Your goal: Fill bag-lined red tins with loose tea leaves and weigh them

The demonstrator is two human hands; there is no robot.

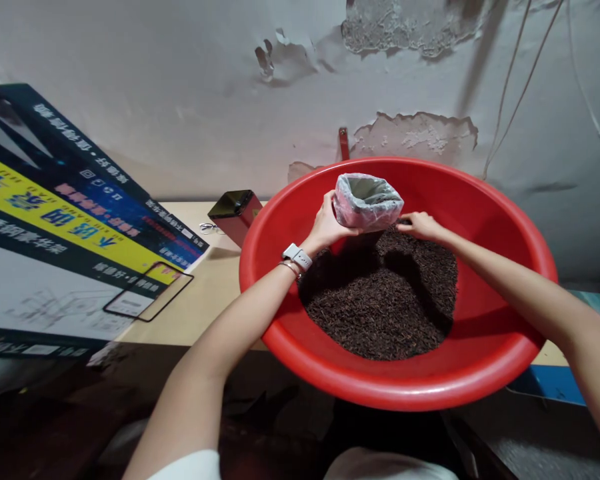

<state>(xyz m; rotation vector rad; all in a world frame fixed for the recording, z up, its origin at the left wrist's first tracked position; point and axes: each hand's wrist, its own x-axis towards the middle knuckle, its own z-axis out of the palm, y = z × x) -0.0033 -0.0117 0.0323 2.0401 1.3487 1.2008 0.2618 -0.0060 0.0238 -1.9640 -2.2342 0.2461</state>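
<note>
My left hand (pixel 329 223) is wrapped around a container lined with a clear plastic bag (pixel 364 215). The bag's mouth gapes upward and is folded over the rim; a bit of red shows underneath. My right hand (pixel 421 227) is closed beside the bag's right side, with fingers curled low over the heap. Whatever it may hold is hidden. Below both hands, dark dried leaf-like pieces, resembling loose tea (pixel 380 313), lie heaped in a large red plastic basin (pixel 400 397). The inside of the bag is mostly out of sight.
Left of the basin stands a red tin with a dark, shiny top (pixel 237 210) on the pale tabletop (pixel 200 313). A large printed cardboard box (pixel 70 227) leans in from the left. Behind rises a peeling wall (pixel 195 100), with cords (pixel 523 80) hanging at right.
</note>
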